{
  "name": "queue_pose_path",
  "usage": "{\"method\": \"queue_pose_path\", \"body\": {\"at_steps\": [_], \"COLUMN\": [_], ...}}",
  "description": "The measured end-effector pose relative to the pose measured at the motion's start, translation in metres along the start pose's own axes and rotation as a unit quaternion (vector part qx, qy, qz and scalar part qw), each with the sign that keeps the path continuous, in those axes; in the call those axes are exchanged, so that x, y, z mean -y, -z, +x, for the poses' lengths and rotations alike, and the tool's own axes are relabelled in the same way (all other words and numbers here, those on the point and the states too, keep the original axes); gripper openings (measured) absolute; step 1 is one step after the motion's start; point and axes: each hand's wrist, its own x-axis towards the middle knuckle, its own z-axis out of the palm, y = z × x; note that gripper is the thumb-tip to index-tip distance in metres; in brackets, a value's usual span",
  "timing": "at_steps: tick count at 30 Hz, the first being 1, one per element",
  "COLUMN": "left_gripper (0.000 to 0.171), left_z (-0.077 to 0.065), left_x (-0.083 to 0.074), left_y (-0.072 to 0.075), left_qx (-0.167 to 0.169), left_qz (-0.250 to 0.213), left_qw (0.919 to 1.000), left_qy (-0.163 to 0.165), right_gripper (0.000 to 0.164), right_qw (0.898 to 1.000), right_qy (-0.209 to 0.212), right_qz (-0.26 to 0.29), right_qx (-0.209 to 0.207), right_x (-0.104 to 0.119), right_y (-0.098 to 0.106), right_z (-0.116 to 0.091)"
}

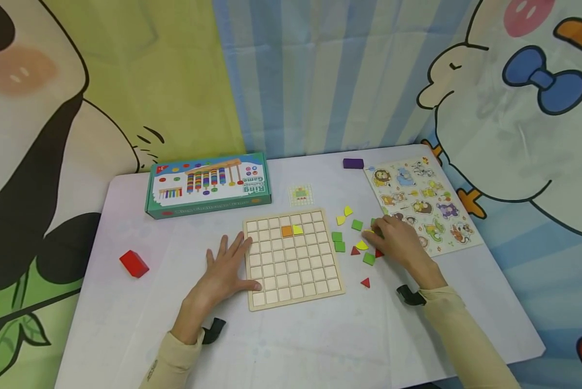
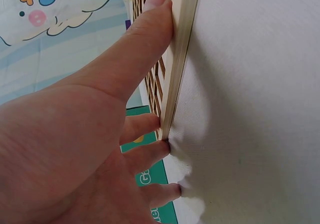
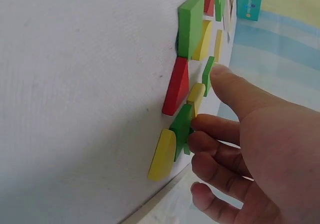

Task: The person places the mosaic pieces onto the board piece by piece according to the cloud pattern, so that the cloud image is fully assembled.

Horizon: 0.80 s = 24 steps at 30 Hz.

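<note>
A wooden grid board (image 1: 291, 267) lies mid-table, with an orange square (image 1: 287, 231) and a yellow piece (image 1: 297, 229) in its upper cells. My left hand (image 1: 223, 273) rests at the board's left edge, fingers spread; its thumb (image 2: 145, 38) lies over the rim. To the right of the board are scattered green squares (image 1: 339, 247), red triangles (image 1: 365, 282) and yellow rounded pieces (image 1: 361, 245). Over these pieces hovers my right hand (image 1: 400, 243), fingers loosely bent. In the right wrist view its fingertips are close to a green piece (image 3: 182, 129); thumb and fingers stay apart, with nothing pinched.
Behind the board lies a small pattern card (image 1: 301, 195). A green game box (image 1: 208, 186) stands back left, a red block (image 1: 134, 263) left. At the back right are a purple block (image 1: 353, 163) and an animal sticker sheet (image 1: 434, 189), partly under the right hand.
</note>
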Motion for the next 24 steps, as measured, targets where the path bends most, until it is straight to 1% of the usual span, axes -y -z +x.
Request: {"method": "queue_pose_path", "body": {"at_steps": [5, 12, 15, 18, 21, 24], "left_gripper": [0.120, 0.120, 0.120, 0.121, 0.121, 0.121], "left_z": [0.0007, 0.0018, 0.0021, 0.0026, 0.0023, 0.0016], "left_x": [0.0010, 0.0020, 0.0022, 0.0029, 0.0037, 0.0032], "left_y": [0.0000, -0.0005, -0.0003, -0.0005, -0.0009, -0.0009], "left_qx": [0.005, 0.004, 0.006, 0.011, 0.010, 0.008], "left_qz": [0.002, 0.002, 0.000, -0.001, 0.000, 0.001], "left_qw": [1.0000, 1.0000, 1.0000, 0.9999, 0.9999, 1.0000], "left_qy": [0.002, 0.002, 0.005, 0.008, 0.005, 0.004], "right_gripper": [0.036, 0.028, 0.025, 0.020, 0.014, 0.011], "right_qw": [1.000, 1.000, 0.999, 0.998, 0.998, 0.998], "right_qy": [0.002, 0.028, 0.042, 0.055, 0.059, 0.053], "right_qz": [0.010, 0.003, -0.011, -0.017, -0.008, 0.001], "right_qx": [0.006, 0.013, 0.004, -0.016, -0.032, -0.035], "right_x": [0.0001, 0.0033, 0.0048, 0.0043, 0.0041, 0.0045], "right_y": [0.0039, 0.0073, 0.0070, 0.0052, 0.0040, 0.0049], "right_z": [-0.0030, -0.0026, -0.0014, -0.0008, -0.0006, -0.0001]}}
